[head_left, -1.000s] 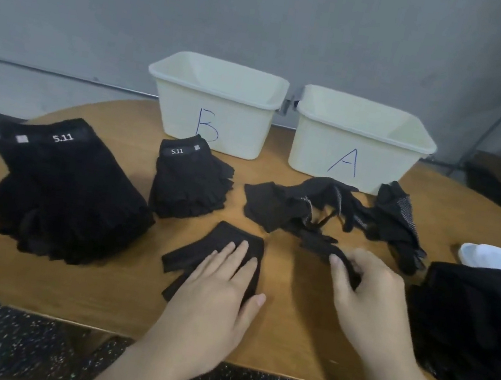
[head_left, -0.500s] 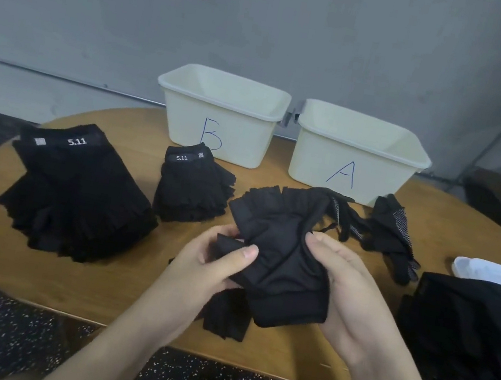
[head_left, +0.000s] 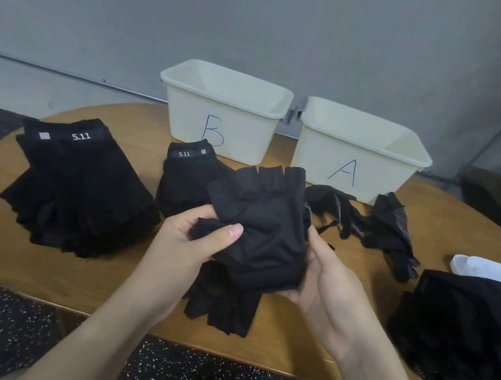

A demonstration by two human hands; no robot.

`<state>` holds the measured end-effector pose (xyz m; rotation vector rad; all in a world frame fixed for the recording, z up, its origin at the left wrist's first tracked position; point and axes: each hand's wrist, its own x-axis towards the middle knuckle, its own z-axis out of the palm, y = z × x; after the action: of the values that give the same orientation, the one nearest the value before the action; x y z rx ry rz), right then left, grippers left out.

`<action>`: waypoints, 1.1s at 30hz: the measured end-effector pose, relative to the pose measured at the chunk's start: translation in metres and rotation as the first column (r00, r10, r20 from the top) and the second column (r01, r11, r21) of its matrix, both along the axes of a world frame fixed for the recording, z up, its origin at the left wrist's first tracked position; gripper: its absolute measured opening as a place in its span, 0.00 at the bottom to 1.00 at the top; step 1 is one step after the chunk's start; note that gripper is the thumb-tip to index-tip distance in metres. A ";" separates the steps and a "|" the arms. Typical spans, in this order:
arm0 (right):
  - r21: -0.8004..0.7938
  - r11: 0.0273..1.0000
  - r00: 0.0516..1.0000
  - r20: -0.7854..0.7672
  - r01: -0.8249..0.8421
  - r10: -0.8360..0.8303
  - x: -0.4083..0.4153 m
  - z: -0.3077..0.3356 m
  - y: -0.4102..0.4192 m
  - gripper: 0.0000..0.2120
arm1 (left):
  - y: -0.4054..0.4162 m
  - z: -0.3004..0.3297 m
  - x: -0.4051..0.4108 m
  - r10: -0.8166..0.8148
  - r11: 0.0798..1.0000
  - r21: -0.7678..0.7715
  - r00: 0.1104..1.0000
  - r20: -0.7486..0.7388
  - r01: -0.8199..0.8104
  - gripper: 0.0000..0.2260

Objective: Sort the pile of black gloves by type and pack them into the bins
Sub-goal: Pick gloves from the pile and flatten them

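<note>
Both hands hold one black fingerless glove (head_left: 264, 225) above the table's front middle. My left hand (head_left: 190, 246) pinches its left edge with thumb on top. My right hand (head_left: 326, 282) cups its right side and cuff from below. Under it on the table lies another black glove (head_left: 222, 308). A large stack of 5.11 gloves (head_left: 76, 190) sits at the left, a smaller 5.11 stack (head_left: 183, 178) in front of bin B (head_left: 223, 109). Bin A (head_left: 361, 155) stands to its right. Loose dotted gloves (head_left: 392, 227) lie before bin A.
A big pile of black gloves (head_left: 466, 335) fills the right edge of the round wooden table (head_left: 281, 354), with a white object (head_left: 494, 270) behind it. A grey wall stands behind the bins. Dark speckled floor lies below the table's front edge.
My left hand left the flat glove on the table and both hands lifted a fingerless glove from the middle heap. It now sits higher, between both hands.
</note>
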<state>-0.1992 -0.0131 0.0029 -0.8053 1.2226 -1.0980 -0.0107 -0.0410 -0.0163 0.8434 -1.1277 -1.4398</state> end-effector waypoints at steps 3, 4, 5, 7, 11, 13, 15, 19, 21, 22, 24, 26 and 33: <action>0.173 0.970 0.975 -0.114 -0.169 0.190 -0.004 -0.001 -0.002 0.31 | 0.002 -0.001 0.005 0.026 0.997 -0.079 0.999 -0.019 -0.027 0.09; 0.211 0.944 0.956 -0.096 -0.254 0.278 -0.004 0.000 -0.001 0.35 | 0.003 0.000 0.006 0.024 0.994 -0.102 1.000 -0.020 -0.026 0.08; 0.226 0.918 0.937 -0.053 -0.326 0.346 -0.003 0.001 -0.001 0.38 | 0.004 -0.001 0.008 0.007 0.992 -0.124 1.000 -0.020 -0.009 0.08; 0.206 0.894 0.917 0.039 -0.397 0.398 -0.003 0.004 0.000 0.36 | 0.005 -0.003 0.010 -0.049 0.989 -0.141 0.999 -0.004 0.048 0.10; 0.127 0.926 0.933 0.116 -0.355 0.342 -0.004 0.005 -0.001 0.21 | 0.006 -0.006 0.014 -0.133 0.978 -0.155 0.991 0.027 0.136 0.07; 0.054 0.952 0.947 0.133 -0.302 0.293 -0.006 0.004 -0.001 0.12 | 0.007 -0.003 0.016 -0.160 0.976 -0.144 0.986 0.050 0.166 0.13; -0.016 0.965 0.959 0.106 -0.263 0.263 -0.009 0.003 -0.002 0.11 | 0.008 0.001 0.016 -0.198 0.970 -0.128 0.977 0.080 0.207 0.19; -0.110 0.983 0.989 0.003 -0.147 0.148 -0.013 0.000 -0.005 0.16 | 0.003 -0.001 0.015 -0.158 0.987 0.047 0.984 0.083 0.154 0.18; -0.158 0.983 0.996 -0.028 -0.091 0.088 -0.014 0.000 -0.005 0.19 | 0.004 -0.003 0.013 -0.117 0.980 0.169 0.991 0.059 0.105 0.09; -0.183 0.980 0.997 -0.049 -0.074 0.066 -0.013 0.000 -0.005 0.20 | 0.006 -0.003 0.011 -0.094 0.972 0.217 0.995 0.024 0.086 0.08; -0.233 0.971 0.995 -0.097 -0.055 0.032 -0.014 0.001 -0.004 0.19 | 0.013 0.001 0.007 -0.071 0.947 0.304 0.993 -0.098 0.098 0.09; -0.259 0.964 0.986 -0.165 -0.058 0.015 -0.016 0.001 -0.004 0.17 | 0.015 0.008 0.005 -0.086 0.900 0.396 0.965 -0.246 0.181 0.16; -0.228 0.957 0.897 -0.438 -0.177 0.062 -0.028 0.003 0.003 0.11 | 0.018 0.006 0.009 -0.331 0.917 0.246 0.943 0.026 0.315 0.06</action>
<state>-0.2267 -0.0103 0.0060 -1.3661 1.3802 -1.0231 -0.0016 -0.0234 -0.0104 0.9073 -1.2004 -1.8634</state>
